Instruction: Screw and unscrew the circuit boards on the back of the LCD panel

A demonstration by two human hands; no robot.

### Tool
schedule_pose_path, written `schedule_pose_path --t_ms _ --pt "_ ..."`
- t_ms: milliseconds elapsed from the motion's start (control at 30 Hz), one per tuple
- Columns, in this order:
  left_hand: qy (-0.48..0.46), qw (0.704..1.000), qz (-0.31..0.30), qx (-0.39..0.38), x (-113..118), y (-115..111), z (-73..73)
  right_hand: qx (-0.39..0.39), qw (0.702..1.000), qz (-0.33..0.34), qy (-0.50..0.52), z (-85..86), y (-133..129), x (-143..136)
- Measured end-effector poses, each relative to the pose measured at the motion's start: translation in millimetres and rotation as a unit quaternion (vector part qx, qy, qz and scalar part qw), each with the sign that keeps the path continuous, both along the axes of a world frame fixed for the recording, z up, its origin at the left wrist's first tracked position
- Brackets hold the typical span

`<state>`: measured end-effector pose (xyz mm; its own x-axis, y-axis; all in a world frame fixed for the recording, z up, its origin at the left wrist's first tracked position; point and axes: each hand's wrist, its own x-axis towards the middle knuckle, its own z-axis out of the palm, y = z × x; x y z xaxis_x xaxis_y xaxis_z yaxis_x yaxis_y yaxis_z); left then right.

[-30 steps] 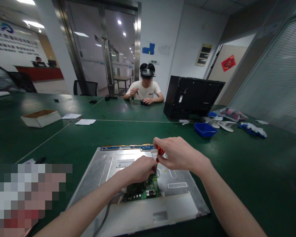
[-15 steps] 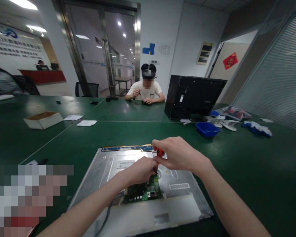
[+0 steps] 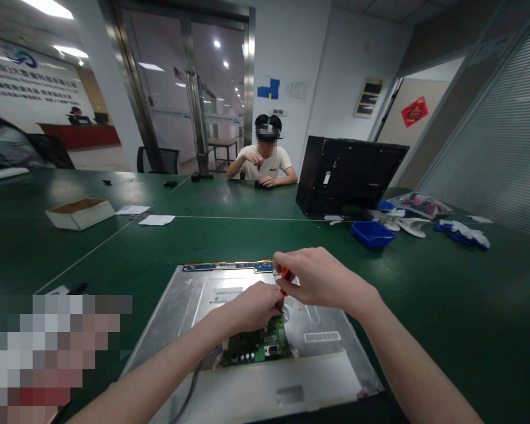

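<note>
A red-orange and black screwdriver stands nearly upright over the back of a flat display panel. My right hand is closed around its handle from above. Just below, my left hand is closed by the screwdriver's shaft, at the upper edge of a green circuit board. Its fingertips are partly hidden, so what they pinch cannot be made out. The board is fixed in the middle of the metal panel, and a grey cable runs from its left side. A narrow blue circuit strip lines the panel's far edge.
A black monitor stands at the back right, with a blue tray and gloves in front. An open white box and papers lie to the left. Another person sits across the green table.
The screwdriver handle has turned slightly in my right hand, while both hands stay in place. The view has shifted a little. The person opposite has moved one hand inward.
</note>
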<state>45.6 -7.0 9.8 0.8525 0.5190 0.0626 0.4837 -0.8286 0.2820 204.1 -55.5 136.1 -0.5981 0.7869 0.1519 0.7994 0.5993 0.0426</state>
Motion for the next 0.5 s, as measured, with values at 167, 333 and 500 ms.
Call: schedule_pose_path --t_ms 167,333,500 --pt "0.015 0.999 -0.006 0.034 -0.1 -1.0 2.2 0.006 1.000 -0.004 -0.003 -1.2 0.4 1.0" --pt "0.020 0.999 -0.004 0.048 -0.8 -3.1 6.5 0.015 1.000 -0.022 -0.017 -2.1 3.9 1.8" --pt "0.008 0.999 -0.017 0.032 -2.0 -2.4 4.3 -0.007 1.000 0.000 0.001 0.7 1.7 3.3"
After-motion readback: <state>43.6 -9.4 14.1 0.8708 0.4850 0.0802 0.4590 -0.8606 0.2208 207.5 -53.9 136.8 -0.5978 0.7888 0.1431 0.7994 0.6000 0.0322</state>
